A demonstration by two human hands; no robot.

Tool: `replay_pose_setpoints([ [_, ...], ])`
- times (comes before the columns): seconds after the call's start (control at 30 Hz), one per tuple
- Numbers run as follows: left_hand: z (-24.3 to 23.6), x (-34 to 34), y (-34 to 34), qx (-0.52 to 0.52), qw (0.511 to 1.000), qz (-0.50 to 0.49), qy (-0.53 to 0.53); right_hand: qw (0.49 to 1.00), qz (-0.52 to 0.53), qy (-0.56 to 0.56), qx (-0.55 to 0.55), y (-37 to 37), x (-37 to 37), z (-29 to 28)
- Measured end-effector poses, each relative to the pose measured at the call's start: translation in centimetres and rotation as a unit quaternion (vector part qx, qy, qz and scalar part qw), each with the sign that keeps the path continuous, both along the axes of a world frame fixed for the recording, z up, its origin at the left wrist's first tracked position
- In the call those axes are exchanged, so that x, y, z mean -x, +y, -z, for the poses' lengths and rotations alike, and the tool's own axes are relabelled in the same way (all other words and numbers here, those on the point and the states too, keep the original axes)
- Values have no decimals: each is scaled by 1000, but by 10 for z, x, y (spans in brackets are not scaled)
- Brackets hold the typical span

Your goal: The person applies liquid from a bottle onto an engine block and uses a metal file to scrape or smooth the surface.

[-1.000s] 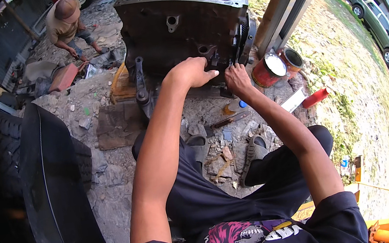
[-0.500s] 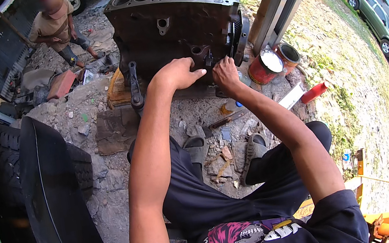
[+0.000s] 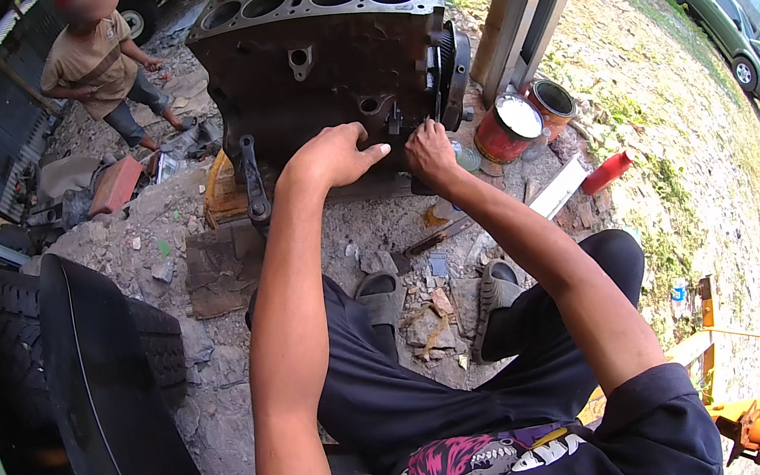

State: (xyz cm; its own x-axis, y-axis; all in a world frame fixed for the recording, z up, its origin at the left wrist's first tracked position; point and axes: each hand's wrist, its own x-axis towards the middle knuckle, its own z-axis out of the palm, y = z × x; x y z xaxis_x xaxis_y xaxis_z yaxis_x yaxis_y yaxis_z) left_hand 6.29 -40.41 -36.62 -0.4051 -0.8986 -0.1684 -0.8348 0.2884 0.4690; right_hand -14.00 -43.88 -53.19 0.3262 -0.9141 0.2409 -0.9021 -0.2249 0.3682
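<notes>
Four cylinder bores [image 3: 264, 4] are shown in a row along the top deck of a dark engine block [image 3: 265, 92], which is set upright on the ground directly in front of the seated person. The left hand [image 3: 329, 158] is held half spread at the lower face of the block, with the thumb extended to the right, well apart from the bent fingers; it appears to grasp nothing, though the other fingertips are hidden. The right hand [image 3: 431, 153] is placed just to its right, near the lower right corner of the block, with its fingers drawn together; whether a small part is pinched between them cannot be told. A toothed wheel [image 3: 447, 65] is mounted at the block's right end. At the left, a grey metal link [image 3: 255, 182] is stood near the casting. Beyond the right hand, a red can with a white top [image 3: 517, 118] is placed beside an open can [image 3: 554, 100], both near the foot of a steel post [image 3: 527, 4]. Nearer the viewer, a red cylinder [image 3: 606, 172] is laid on the ground. Grey sandals [image 3: 499, 296] are worn on both feet. At upper left, a co-worker [image 3: 94, 69] is seen beyond a reddish box [image 3: 115, 186].
</notes>
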Motion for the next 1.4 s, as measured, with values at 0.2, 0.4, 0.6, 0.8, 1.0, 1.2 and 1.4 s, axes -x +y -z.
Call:
replay_pose_setpoints([
  [0.2,2,-3,-1,-20,1000,16,-1,997,-28,30,-62,-2,-3,-17],
  [0.4,6,-6,-2,-17,1000,13,-11,1000,-9,-20,-18,-6,-13,-35],
  [0.6,1,0,0,-11,1000,14,1,996,6,-93,-13,-4,2,-23],
  [0.8,1,1,-2,-8,1000,15,1,988,-61,-129,-65,5,37,-21],
  [1.0,1,-1,-2,-28,999,14,-13,875,-147,-460,-18,-3,75,-74],
  [1.2,-1,14,-3,-29,999,2,-28,869,-41,-483,-94,-16,75,-75],
  [1.4,3,12,-12,-40,997,-5,-69,918,-131,-372,-24,-22,69,-40],
])
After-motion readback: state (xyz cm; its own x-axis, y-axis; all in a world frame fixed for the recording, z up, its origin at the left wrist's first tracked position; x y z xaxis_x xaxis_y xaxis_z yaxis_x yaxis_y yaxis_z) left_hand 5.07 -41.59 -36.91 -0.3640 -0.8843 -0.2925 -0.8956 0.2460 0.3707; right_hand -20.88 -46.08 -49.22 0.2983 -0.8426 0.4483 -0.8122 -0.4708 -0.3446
